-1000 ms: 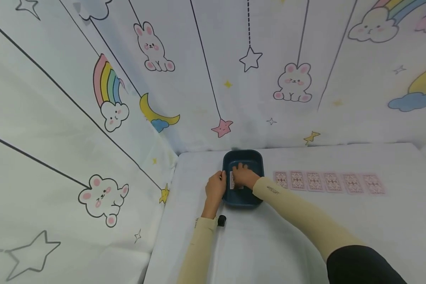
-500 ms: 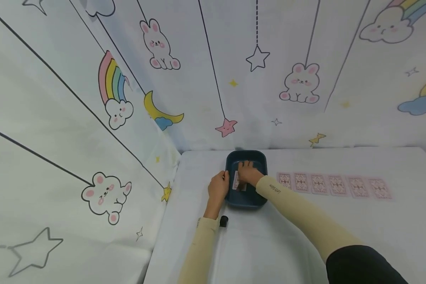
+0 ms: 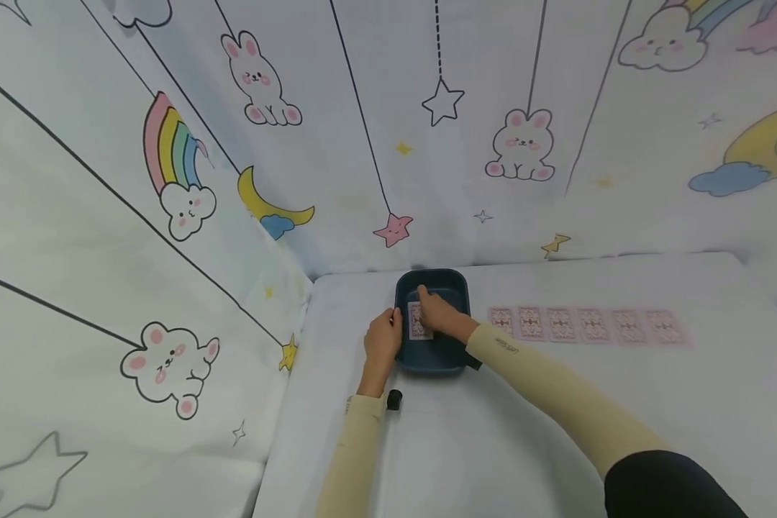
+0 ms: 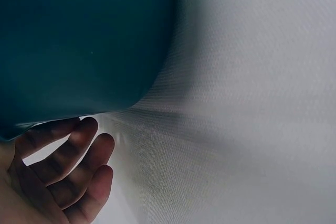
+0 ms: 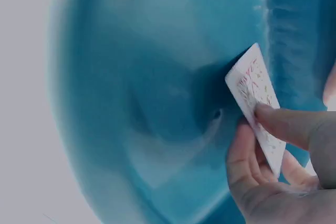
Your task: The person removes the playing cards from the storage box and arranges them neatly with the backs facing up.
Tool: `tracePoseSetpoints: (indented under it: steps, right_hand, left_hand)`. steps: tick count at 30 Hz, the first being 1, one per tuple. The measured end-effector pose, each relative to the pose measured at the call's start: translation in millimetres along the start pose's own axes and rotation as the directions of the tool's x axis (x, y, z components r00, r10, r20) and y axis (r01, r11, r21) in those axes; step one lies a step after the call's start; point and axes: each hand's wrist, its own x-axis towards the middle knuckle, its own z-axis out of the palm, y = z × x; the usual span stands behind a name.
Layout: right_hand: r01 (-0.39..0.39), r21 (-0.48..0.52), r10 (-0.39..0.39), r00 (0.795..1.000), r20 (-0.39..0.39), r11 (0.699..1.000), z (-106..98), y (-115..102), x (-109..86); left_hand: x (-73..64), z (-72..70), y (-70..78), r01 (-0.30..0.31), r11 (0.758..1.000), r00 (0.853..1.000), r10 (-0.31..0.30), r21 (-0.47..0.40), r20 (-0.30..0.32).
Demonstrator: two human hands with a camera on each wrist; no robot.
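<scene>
A dark blue rectangular tray [image 3: 435, 365] with raised walls stands on the white table. My left hand [image 3: 382, 338] holds its left rim; in the left wrist view the curled fingers [image 4: 79, 156] lie against the outside of the wall, and the thumb is hidden. Inside the tray, my right hand [image 3: 443, 315] pinches a playing card [image 3: 419, 324] with a red-patterned back. The right wrist view shows that card [image 5: 260, 98] tilted above the tray floor, thumb on its patterned face and fingers behind it.
Several playing cards [image 3: 562, 325] with patterned backs lie in a row right of the tray. A small black object [image 3: 394, 400] is by the left wrist. A white cloth [image 3: 395, 144] with cartoon prints hangs behind the table [image 3: 492, 432] and at its left.
The right fingers have shifted on the card, and more of its patterned back shows now. The left hand stays at the tray's rim. The head view has swung slightly.
</scene>
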Motion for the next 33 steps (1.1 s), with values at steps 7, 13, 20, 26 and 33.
tracePoseSetpoints:
  steps: [7, 13, 20, 26, 33]
  right_hand:
    - [0.048, 0.146, -0.034, 0.995, -0.095, 0.988, -7.5, 14.5, -12.1]
    - [0.112, 0.291, -0.065, 0.984, -0.167, 0.950, -22.5, 27.6, -32.4]
    - [0.082, 0.412, -0.037, 0.993, -0.116, 0.907, -43.3, 40.6, -56.3]
    - [0.107, 0.449, -0.060, 0.991, -0.117, 0.887, -59.3, 52.0, -71.1]
    - [0.111, 0.426, -0.056, 0.989, -0.139, 0.898, -71.1, 65.3, -84.4]
  left_hand:
    - [0.2, -0.3, 0.8, 0.005, 1.000, 1.000, -0.005, -0.021, -0.002]
    - [-2.0, -0.4, 2.3, 0.006, 1.000, 1.000, -0.006, -0.009, -0.010]
    - [-3.3, -1.1, 3.9, 0.006, 1.000, 1.000, -0.006, 0.002, 0.002]
    - [-3.5, -2.4, 4.5, -0.002, 1.000, 1.000, 0.002, 0.002, 0.014]
    - [-4.2, -1.2, 2.0, -0.009, 1.000, 1.000, 0.009, 0.012, 0.006]
